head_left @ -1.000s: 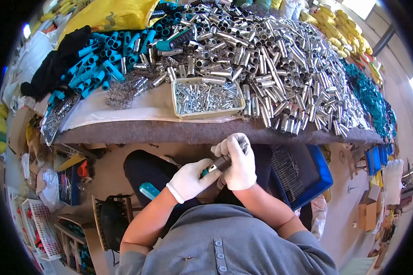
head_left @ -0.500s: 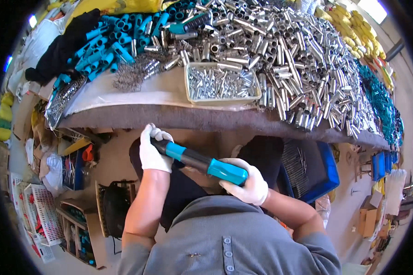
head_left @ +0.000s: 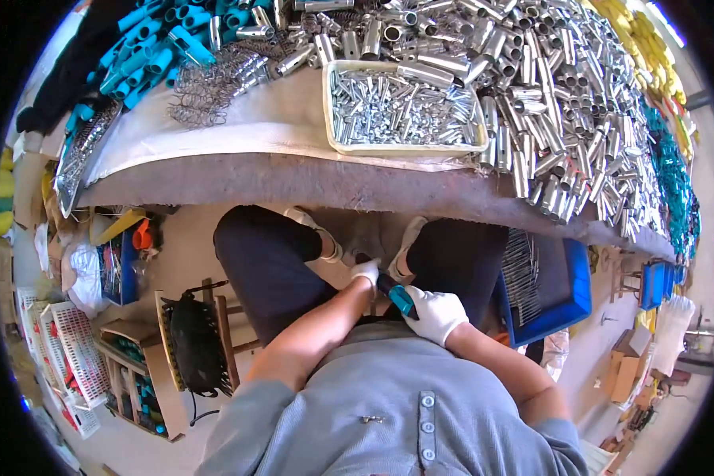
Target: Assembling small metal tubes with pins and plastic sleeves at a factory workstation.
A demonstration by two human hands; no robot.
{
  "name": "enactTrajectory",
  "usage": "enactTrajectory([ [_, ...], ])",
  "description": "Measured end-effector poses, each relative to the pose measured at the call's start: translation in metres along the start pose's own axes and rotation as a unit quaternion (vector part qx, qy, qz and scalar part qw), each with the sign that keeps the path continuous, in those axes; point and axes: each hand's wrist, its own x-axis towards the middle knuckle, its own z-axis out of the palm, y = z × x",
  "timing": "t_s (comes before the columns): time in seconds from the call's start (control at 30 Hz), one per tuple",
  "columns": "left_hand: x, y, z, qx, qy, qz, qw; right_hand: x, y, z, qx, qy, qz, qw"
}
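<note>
A teal-and-black cylindrical tool (head_left: pixel 401 298) is held low in front of my lap, between my thighs. My right hand (head_left: pixel 436 316), in a white glove, is closed round its teal near end. My left hand (head_left: pixel 366 272), gloved too, is closed at the black far end, which the hand and forearm partly hide. The tool slants, far end to the left. Beyond my knees is the table's brown cloth edge (head_left: pixel 293 186). On it stands a cream tray (head_left: pixel 408 148) full of small silver metal parts.
Shiny metal tubes (head_left: pixel 547 103) heap the table's right side, and teal tubes (head_left: pixel 147 59) its far left. Loose wire springs (head_left: pixel 202 91) lie between. A blue bin (head_left: pixel 581 278) with metal rods stands right of my legs. A stool (head_left: pixel 194 341) and white crates (head_left: pixel 75 349) are at left.
Both hands have brought the tool down between my thighs, the left hand moving right and nearer the right hand. My view has shifted, showing more of my legs and feet.
</note>
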Motion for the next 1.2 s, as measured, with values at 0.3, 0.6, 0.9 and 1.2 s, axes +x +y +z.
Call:
enactTrajectory([
  [0.3,0.054,-0.018,-0.015,0.111,0.043,0.024,0.993,0.044,0.002,0.020,-0.013,-0.056,-0.014,0.998],
  [0.6,0.063,-0.026,-0.009,-0.076,0.006,0.031,0.997,0.054,-0.002,-0.003,-0.004,-0.081,-0.015,0.997],
  [0.9,0.115,-0.008,-0.058,-0.176,-0.070,0.192,0.963,0.123,-0.043,-0.042,0.002,-0.166,0.030,0.986],
  [1.2,-0.141,0.135,-0.055,0.437,-0.096,0.328,0.832,0.108,-0.007,-0.034,0.019,-0.177,0.040,0.983],
])
